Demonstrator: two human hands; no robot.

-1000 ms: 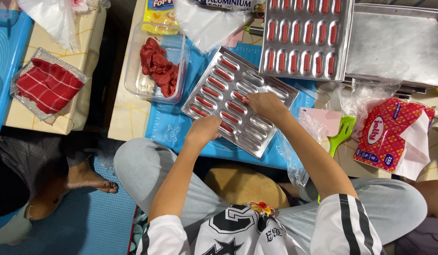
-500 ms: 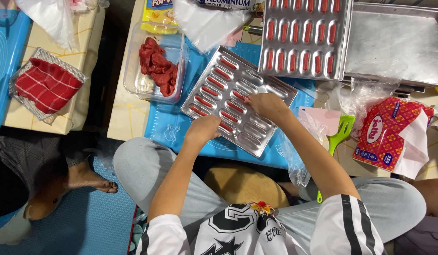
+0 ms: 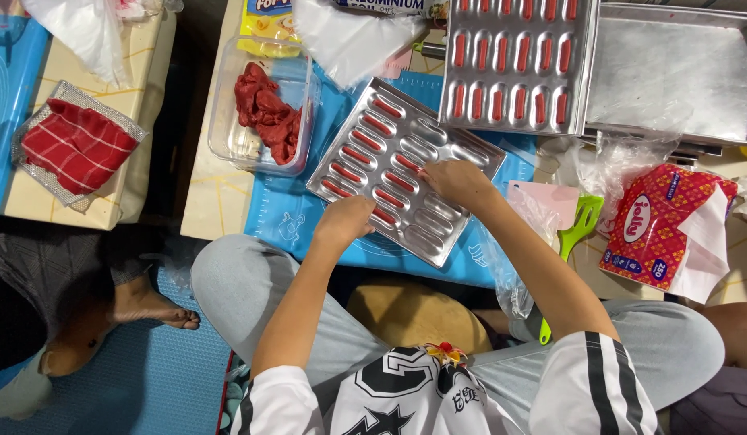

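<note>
Filling a metal mould tray

Pressing red strips into the slotted mould tray (image 3: 405,173) on the blue mat (image 3: 281,217): left hand (image 3: 345,219) curled at its near edge, right hand (image 3: 454,181) pinching a strip. Red paste in clear tub (image 3: 264,113) alongside. Red tissue packet (image 3: 659,225) far right.

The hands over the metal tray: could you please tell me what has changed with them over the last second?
Very little. The right hand has shifted slightly toward the middle of the metal tray, fingertips on a red piece in a slot. The left hand stays at the near edge, pressing on a slot. The tray, the clear box of red meat and the filled tray behind have not moved.
</note>
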